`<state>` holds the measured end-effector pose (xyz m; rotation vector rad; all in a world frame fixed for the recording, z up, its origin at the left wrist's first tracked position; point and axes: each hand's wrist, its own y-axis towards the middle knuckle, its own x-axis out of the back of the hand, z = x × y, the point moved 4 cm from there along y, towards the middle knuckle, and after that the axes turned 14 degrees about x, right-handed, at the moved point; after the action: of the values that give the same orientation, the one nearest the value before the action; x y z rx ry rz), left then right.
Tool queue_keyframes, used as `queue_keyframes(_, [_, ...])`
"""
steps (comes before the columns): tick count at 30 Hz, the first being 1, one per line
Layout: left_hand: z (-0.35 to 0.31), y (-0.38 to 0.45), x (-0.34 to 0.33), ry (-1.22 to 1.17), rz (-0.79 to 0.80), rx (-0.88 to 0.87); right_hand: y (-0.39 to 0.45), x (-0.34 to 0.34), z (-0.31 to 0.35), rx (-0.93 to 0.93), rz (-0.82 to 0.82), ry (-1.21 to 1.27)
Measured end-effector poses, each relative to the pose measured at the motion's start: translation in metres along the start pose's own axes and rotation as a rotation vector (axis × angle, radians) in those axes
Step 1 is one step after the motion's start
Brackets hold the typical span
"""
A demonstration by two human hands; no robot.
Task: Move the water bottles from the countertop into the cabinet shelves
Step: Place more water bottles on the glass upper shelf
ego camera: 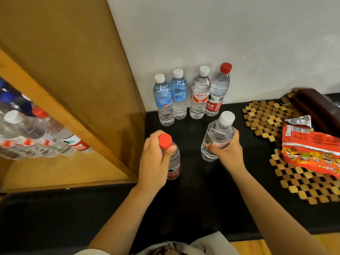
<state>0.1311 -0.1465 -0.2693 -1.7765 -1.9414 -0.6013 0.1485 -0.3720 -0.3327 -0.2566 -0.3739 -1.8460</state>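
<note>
My left hand [154,159] grips a red-capped water bottle [173,162] by its neck, just above the black countertop [193,181]. My right hand [227,150] wraps around the middle of a white-capped water bottle [217,133]. Against the white wall stand several more bottles: two with blue labels [164,102] [178,96], a white-capped one with a red label [199,96] and a red-capped one [219,91]. On the left, the wooden cabinet [77,100] holds several bottles [36,137] on its shelf.
A woven bamboo mat [266,116] lies on the counter at the right, with a red snack packet [311,151] on it and a dark brown object [316,105] behind. The counter's front edge runs along the bottom right.
</note>
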Motion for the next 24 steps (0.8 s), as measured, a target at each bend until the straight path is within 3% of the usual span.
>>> queue_keyframes(7, [0.008,-0.038,0.008,-0.035,0.145,0.028,-0.070,-0.015,0.018,0.000,0.077,-0.055])
queue_keyframes(14, [0.031,-0.053,-0.008,-0.361,0.354,0.133,-0.114,-0.030,0.025,0.037,0.171,-0.113])
queue_keyframes(18, [0.050,-0.056,-0.021,-0.361,0.343,0.136,-0.118,-0.039,0.038,0.026,0.226,-0.097])
queue_keyframes(21, [0.054,-0.055,-0.015,-0.335,0.410,0.126,-0.125,-0.039,0.048,-0.012,0.173,-0.082])
queue_keyframes(24, [0.059,-0.062,-0.003,-0.346,0.494,0.119,-0.130,-0.046,0.062,-0.047,0.225,-0.163])
